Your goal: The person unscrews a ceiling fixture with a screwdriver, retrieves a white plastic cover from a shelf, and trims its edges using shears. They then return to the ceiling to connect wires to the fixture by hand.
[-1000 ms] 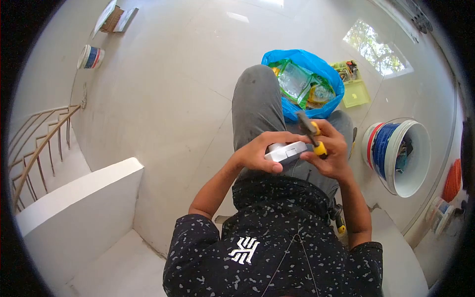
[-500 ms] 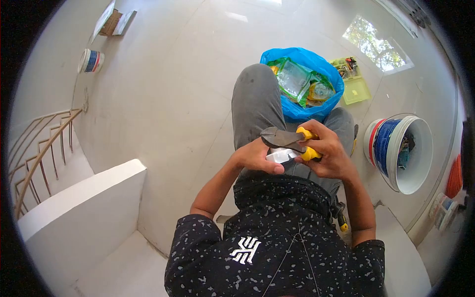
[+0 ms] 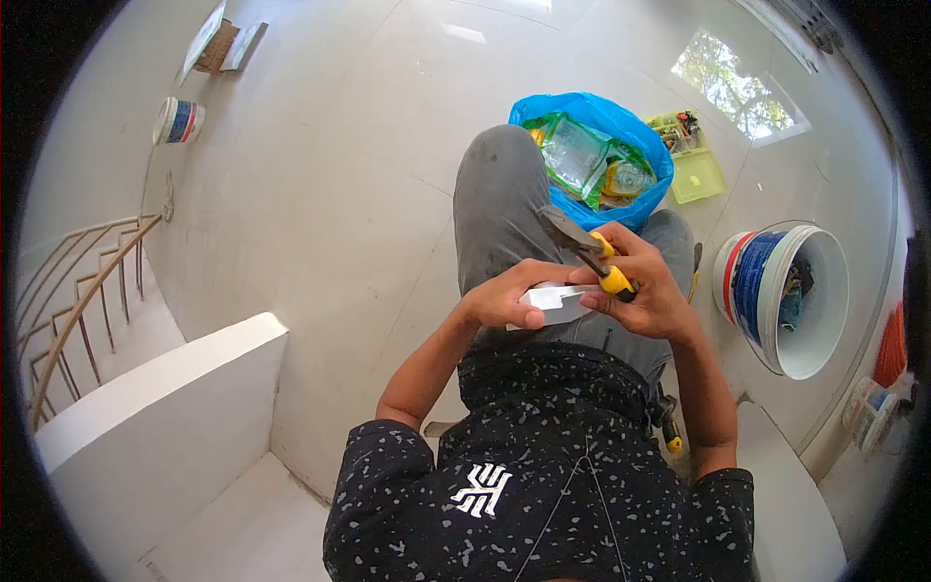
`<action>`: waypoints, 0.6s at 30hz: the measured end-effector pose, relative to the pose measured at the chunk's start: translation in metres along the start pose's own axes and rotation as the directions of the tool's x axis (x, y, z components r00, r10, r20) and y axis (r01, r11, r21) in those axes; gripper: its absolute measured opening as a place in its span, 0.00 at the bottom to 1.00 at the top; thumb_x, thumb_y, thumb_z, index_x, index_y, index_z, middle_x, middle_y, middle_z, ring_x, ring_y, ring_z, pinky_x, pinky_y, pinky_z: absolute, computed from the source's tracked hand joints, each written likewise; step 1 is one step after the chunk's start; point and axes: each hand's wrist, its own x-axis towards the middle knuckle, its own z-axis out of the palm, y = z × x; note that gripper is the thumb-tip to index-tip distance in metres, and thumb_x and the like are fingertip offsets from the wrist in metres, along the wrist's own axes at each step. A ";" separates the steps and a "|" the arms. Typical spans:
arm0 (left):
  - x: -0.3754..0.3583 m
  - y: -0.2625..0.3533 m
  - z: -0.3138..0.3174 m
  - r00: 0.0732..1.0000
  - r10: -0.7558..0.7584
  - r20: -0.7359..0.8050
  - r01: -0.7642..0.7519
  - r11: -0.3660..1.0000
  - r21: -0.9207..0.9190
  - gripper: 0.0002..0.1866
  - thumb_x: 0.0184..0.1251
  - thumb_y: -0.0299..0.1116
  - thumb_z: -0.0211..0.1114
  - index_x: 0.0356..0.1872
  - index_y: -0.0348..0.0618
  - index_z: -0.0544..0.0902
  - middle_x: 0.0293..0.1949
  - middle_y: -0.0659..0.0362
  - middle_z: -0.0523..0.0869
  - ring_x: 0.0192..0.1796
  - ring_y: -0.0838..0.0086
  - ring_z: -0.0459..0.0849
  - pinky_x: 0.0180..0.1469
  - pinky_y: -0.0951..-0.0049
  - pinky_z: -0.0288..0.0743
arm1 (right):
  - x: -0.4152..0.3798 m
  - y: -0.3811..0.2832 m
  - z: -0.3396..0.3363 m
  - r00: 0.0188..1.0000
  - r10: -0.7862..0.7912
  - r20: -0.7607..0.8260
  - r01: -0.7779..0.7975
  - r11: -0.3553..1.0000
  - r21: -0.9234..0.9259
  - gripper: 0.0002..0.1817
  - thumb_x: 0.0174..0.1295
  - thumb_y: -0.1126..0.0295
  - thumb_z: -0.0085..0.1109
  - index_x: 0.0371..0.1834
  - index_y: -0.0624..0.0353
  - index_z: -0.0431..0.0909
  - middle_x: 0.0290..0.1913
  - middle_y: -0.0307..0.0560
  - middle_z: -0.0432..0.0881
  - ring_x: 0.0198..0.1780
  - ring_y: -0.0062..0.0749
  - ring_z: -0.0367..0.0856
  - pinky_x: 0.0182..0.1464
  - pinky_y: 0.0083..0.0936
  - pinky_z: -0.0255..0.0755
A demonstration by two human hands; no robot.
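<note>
readable text: none that can be made out for sure
shirt (image 3: 543,436): white emblem (image 3: 482,492) of angular, slanted bars on the chest; cannot tell whether it forms letters
large bucket (image 3: 756,291): blue and red printed bands on its white side, wording not legible
far bucket (image 3: 179,121): blue and red print, too small to read
small bucket at the right edge (image 3: 861,412): blurred print
packets (image 3: 577,160): green printed edging, any lettering illegible
</note>
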 end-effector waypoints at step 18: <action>-0.002 0.025 -0.013 0.950 0.258 -0.177 -0.194 0.929 0.316 0.52 0.36 0.60 0.77 0.62 0.34 0.72 0.57 0.49 0.77 0.61 0.60 0.76 0.64 0.63 0.66 | -0.010 0.001 0.001 0.967 -0.048 -0.250 0.005 0.986 -0.167 0.17 0.51 0.69 0.73 0.42 0.63 0.82 0.47 0.50 0.78 0.50 0.39 0.79 0.54 0.28 0.71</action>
